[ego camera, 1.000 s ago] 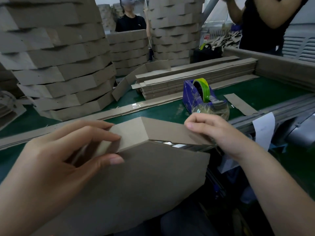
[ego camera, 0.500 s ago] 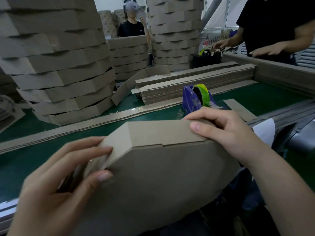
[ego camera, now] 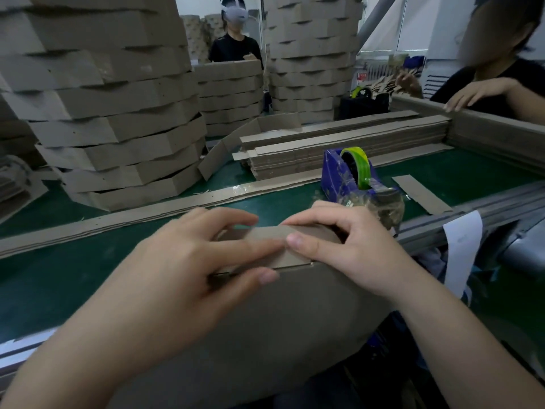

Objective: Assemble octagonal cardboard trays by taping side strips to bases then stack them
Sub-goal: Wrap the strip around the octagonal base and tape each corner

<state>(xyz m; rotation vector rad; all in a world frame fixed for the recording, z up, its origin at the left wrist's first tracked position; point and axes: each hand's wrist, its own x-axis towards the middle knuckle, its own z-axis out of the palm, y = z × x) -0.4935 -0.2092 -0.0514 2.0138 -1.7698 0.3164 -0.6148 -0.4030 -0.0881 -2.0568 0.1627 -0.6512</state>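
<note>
A brown cardboard tray base (ego camera: pixel 280 323) stands tilted against the table's near edge, its flat face towards me. A folded side strip (ego camera: pixel 274 236) lies along its top edge. My left hand (ego camera: pixel 188 270) grips that strip from the left, fingers over the top and thumb on the base's face. From the right, my right hand (ego camera: pixel 345 246) pinches the same strip, thumb in front and fingers behind. The two hands nearly touch at the strip's middle. A blue tape dispenser (ego camera: pixel 351 175) with a green-yellow roll stands just behind my right hand.
Tall stacks of finished trays (ego camera: pixel 118 113) fill the left and back. A pile of flat side strips (ego camera: pixel 339 143) lies behind the dispenser, one long strip (ego camera: pixel 147 214) across the green table (ego camera: pixel 59 276). Another person's hand (ego camera: pixel 472 95) rests on a cardboard wall at right.
Both hands have slid together along the tray's top edge, the left one moving right. The tray has turned so a straight strip section now faces up.
</note>
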